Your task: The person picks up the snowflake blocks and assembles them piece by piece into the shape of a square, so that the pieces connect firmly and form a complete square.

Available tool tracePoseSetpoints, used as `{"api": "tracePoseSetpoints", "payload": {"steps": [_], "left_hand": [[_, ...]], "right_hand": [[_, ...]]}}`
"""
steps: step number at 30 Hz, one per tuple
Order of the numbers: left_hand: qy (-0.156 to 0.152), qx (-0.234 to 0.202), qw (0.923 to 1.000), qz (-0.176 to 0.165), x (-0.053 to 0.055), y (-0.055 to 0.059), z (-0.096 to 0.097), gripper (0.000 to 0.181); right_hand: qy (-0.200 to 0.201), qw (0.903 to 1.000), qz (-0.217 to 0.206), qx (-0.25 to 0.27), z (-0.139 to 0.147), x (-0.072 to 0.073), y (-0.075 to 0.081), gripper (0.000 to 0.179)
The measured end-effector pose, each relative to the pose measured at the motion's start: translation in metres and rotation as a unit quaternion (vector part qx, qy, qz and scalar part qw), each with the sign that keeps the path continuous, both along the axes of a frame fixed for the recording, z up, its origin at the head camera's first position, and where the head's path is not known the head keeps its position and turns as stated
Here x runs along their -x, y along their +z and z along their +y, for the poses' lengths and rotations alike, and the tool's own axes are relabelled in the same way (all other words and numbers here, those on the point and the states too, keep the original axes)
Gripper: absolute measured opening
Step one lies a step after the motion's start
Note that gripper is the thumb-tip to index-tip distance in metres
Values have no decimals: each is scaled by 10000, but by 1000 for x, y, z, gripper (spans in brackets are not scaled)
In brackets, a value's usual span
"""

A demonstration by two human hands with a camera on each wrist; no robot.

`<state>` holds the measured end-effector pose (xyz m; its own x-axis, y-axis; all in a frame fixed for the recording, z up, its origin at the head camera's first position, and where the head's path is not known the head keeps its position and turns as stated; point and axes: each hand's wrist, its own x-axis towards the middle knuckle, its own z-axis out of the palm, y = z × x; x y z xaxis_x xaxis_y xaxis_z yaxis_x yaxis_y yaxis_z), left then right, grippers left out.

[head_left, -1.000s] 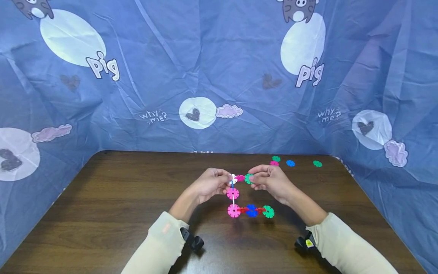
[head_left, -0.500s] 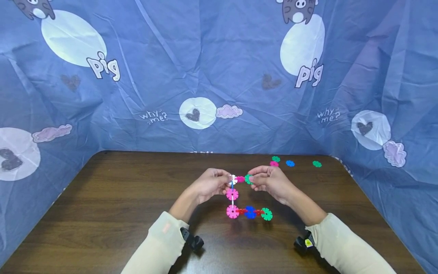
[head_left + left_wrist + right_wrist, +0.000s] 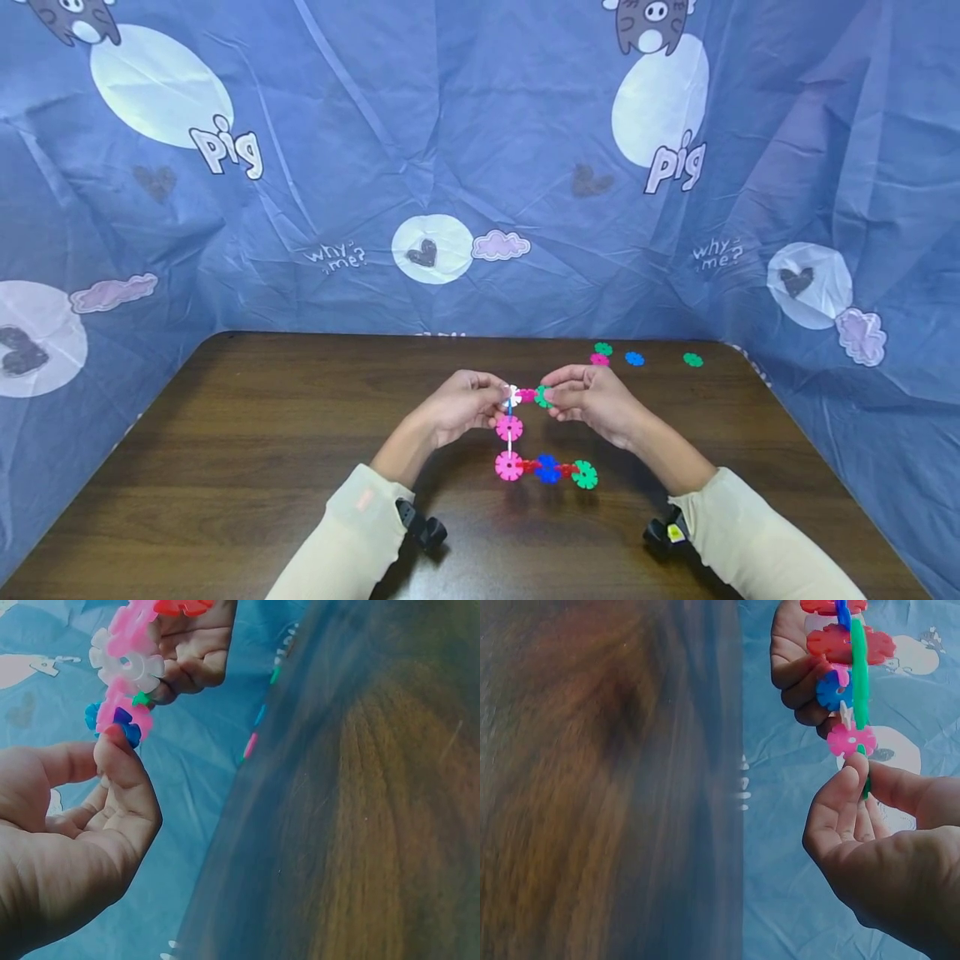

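Observation:
Notched plastic snowflake discs are joined into a C-shaped chain held up over the table. My left hand (image 3: 465, 408) pinches the white disc (image 3: 514, 395) at its upper left corner. My right hand (image 3: 600, 404) pinches the green disc (image 3: 541, 398) at the end of the upper arm, with a pink disc (image 3: 527, 395) between. Below the white corner hang two pink discs (image 3: 509, 428) on edge-on connectors. The lower arm runs right through red discs and a blue disc (image 3: 548, 468) to a green end disc (image 3: 584, 474). Both hands' other fingers are curled beside the pinch.
Loose discs lie at the back right of the brown table (image 3: 262, 467): a green disc (image 3: 603, 348), a pink disc (image 3: 599, 359), a blue disc (image 3: 634, 358) and another green disc (image 3: 693, 359). A blue printed cloth (image 3: 337, 192) hangs behind the table.
The chain's lower arm has dipped and swung slightly left, its green end now lower. Both hands keep their pinches and have sunk very slightly in the head view.

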<state>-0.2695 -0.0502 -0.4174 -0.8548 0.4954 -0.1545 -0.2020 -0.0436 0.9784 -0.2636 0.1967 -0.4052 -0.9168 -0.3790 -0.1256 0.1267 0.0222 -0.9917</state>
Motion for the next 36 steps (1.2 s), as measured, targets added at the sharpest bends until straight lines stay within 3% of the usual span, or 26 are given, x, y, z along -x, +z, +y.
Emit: {"api": "tracePoseSetpoints", "payload": {"steps": [7,15,20,28,36], "left_hand": [[40,62,9999,106,-1,1,0,21],[112,59,9999,44,0,-4,-4,19],[-33,56,10000,31,2,-5,-8,13],[-337,-190,9987,-323,6,-5,-9,13],[-388,159,9991,54,5,-6,-9,15]], "right_hand": [[-188,9996,190,71,-5,-2,0,26],[-198,9992,348,13,-15,0,-11,34],[-276,9986,448,78,-19,-1,-12,31],[-581,9968,319,438,-16,-3,-4,29],[-768,9966,206,209,-16,-3,-5,24]]}}
